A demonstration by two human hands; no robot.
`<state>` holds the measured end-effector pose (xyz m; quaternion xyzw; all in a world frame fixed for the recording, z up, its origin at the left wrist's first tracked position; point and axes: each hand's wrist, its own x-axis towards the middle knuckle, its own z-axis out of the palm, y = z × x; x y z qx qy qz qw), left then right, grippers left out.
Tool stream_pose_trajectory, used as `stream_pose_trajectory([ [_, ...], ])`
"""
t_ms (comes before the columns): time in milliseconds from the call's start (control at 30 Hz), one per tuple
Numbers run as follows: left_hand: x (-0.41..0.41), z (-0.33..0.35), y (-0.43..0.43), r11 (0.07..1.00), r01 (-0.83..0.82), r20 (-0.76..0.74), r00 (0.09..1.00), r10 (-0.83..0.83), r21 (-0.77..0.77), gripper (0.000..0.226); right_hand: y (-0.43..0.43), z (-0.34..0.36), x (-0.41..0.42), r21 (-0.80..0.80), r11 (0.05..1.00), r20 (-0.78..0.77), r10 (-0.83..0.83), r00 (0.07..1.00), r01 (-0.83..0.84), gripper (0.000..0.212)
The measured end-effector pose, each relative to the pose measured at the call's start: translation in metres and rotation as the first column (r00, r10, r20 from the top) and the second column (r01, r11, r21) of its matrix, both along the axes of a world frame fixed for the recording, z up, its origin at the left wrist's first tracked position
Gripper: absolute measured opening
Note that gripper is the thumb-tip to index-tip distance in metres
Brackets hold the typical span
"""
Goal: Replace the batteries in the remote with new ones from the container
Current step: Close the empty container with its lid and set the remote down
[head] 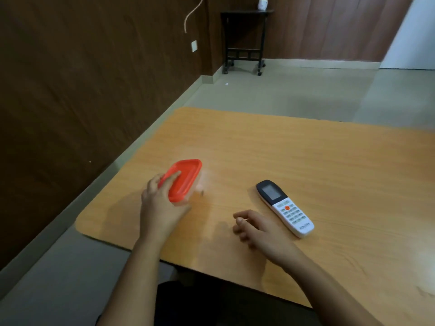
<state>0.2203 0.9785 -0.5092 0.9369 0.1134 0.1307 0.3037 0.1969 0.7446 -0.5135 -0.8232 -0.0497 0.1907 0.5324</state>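
Container (186, 178) is being gripped, lid on, by left hand (156, 205) at tabletop (329, 158) left, while remote (286, 209) is lying face up, long axis diagonal, just right of the nearer, loosely curled, empty right hand (259, 228).

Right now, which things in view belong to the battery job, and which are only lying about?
For the job: red-lidded container, gripped by the left hand; remote, face up beside the right hand.
Just lying about: dark side table by the wall, white pot on it, wall socket.
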Motion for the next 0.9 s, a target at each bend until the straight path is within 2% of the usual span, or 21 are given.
stream_pose_trajectory([
  [67, -0.004, -0.002, 0.024, 0.991, -0.099, -0.012, 0.995, 0.1, 0.092, 0.078, -0.003, -0.002, 0.0, -0.059, 0.997, 0.044, 0.045, 0.998, -0.043, 0.022],
  [167, -0.009, -0.01, 0.049, 0.977, -0.153, -0.029, 0.987, 0.159, 0.15, 0.077, -0.007, -0.006, 0.002, -0.115, 0.991, 0.07, 0.074, 0.995, -0.066, 0.023],
  [367, -0.013, -0.017, 0.069, 0.973, -0.187, -0.121, 0.972, 0.203, 0.131, 0.079, -0.006, -0.008, 0.003, -0.218, 0.972, 0.121, 0.112, 0.986, -0.083, 0.024],
  [567, -0.006, -0.027, 0.077, 0.944, -0.269, -0.04, 0.959, 0.282, 0.193, 0.06, -0.005, -0.004, 0.001, -0.284, 0.954, 0.161, 0.15, 0.975, -0.1, 0.027],
  [667, -0.007, -0.028, 0.08, 0.94, -0.294, -0.025, 0.953, 0.303, 0.173, 0.059, -0.004, -0.004, 0.001, -0.304, 0.946, 0.166, 0.167, 0.972, -0.11, 0.028],
  [900, -0.006, -0.026, 0.068, 0.9, -0.351, -0.009, 0.931, 0.366, 0.259, 0.058, -0.003, -0.003, 0.001, -0.346, 0.931, 0.189, 0.195, 0.963, -0.12, 0.028],
])
